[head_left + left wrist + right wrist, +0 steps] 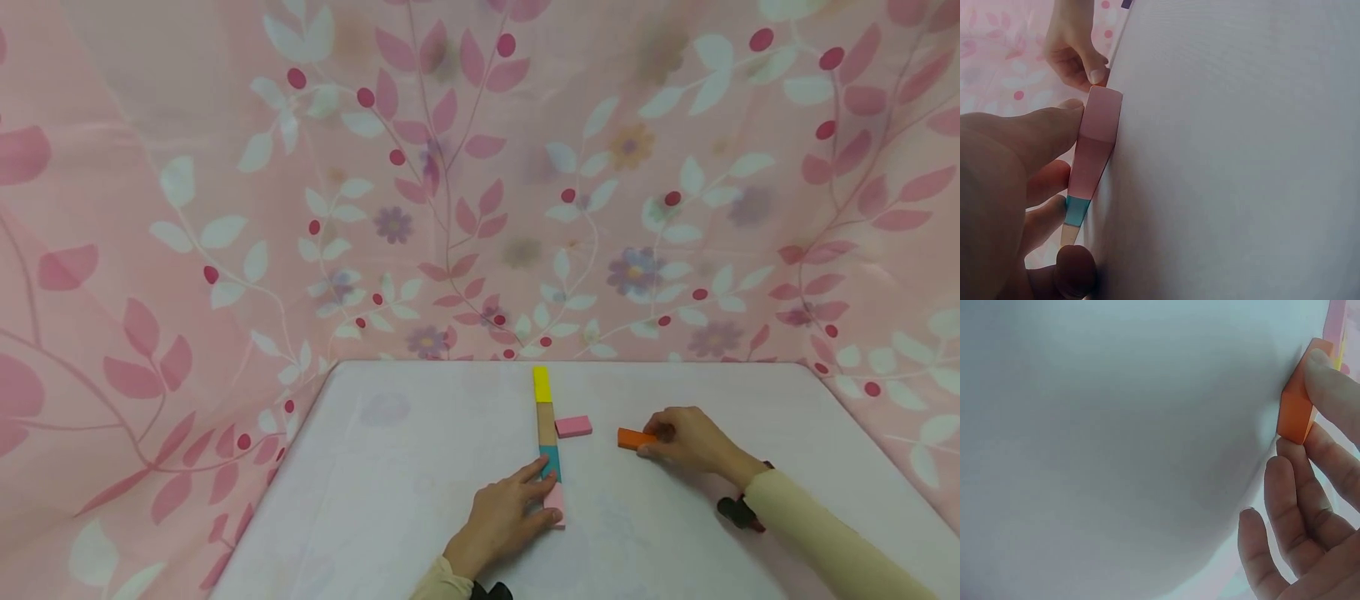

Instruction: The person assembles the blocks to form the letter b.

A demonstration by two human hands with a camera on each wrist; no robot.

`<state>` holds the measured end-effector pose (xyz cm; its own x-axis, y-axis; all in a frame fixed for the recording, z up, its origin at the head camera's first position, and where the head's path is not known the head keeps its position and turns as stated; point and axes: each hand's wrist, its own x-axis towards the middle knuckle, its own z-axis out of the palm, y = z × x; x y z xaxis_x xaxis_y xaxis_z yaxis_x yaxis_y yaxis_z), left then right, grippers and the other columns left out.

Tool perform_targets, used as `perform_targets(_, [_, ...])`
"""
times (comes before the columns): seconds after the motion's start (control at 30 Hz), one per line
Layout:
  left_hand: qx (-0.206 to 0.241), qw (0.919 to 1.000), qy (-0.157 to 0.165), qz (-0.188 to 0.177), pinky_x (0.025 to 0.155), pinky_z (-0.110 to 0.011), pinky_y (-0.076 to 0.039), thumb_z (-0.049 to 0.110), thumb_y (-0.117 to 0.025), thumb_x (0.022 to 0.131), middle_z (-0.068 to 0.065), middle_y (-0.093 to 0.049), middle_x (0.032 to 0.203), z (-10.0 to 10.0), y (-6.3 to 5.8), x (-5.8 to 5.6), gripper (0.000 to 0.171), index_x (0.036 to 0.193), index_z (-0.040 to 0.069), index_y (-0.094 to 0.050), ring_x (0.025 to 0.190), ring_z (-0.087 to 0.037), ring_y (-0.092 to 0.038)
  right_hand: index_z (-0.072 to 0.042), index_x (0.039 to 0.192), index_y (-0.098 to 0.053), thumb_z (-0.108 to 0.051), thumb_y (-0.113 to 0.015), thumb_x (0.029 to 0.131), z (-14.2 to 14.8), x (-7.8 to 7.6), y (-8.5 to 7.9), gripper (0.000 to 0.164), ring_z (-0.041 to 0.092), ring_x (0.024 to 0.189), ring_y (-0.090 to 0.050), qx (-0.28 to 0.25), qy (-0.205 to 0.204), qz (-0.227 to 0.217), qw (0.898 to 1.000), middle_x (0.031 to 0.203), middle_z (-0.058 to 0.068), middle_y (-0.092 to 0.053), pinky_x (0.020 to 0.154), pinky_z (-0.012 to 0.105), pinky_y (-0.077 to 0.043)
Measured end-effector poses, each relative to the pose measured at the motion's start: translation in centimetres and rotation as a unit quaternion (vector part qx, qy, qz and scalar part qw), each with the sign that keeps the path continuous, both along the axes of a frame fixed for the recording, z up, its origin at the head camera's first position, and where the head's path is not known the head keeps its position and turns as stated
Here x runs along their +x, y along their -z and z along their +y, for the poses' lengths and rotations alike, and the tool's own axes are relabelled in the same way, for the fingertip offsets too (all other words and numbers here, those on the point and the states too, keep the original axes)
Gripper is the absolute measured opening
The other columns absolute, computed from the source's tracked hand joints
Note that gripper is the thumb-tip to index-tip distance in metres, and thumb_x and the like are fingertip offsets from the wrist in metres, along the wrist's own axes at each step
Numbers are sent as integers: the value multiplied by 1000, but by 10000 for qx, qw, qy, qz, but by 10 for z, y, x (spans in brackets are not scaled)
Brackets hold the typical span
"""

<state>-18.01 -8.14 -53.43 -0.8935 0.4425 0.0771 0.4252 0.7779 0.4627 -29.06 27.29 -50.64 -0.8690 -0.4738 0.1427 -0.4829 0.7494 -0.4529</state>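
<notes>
A straight row of small blocks runs away from the person: pink (555,497) nearest, then teal (552,454), tan (547,424) and yellow (542,385) at the far end. My left hand (506,518) rests along the row's near part, fingers spread, its tips touching the pink and teal blocks. To the right, my right hand (692,440) pinches an orange block (628,438) between thumb and fingers, low over the table. Seen from the right wrist, the thumb (1334,394) lies across the orange block's side. A second pink block (573,427) lies crosswise beside the tan one.
The white table (420,433) has rounded far corners. Behind it hangs a pink cloth (480,208) printed with leaves and flowers, which also covers the sides. A dark wrist device (738,512) shows beneath the right sleeve.
</notes>
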Motion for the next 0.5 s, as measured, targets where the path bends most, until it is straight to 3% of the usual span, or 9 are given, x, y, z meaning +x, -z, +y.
perform_targets(0.17, [-1, 10000, 4, -58, 80, -37, -58, 57, -64, 101, 11, -47, 166, 0, 1, -1, 57, 151, 28, -61, 137, -25, -64, -15, 99, -79, -40, -90, 84, -6, -5, 2, 31, 7, 77, -57, -9, 133, -238, 9996, 89, -10, -71, 72, 25, -51])
perform_targets(0.5, [43, 9999, -44, -138, 82, -37, -58, 56, -65, 101, 12, -46, 166, 0, 2, -1, 57, 151, 30, -61, 138, -25, -63, -15, 100, -79, -42, -89, 85, -21, -12, 5, 33, 9, 78, -56, 102, 286, -212, 9993, 90, -7, -71, 73, 28, -49])
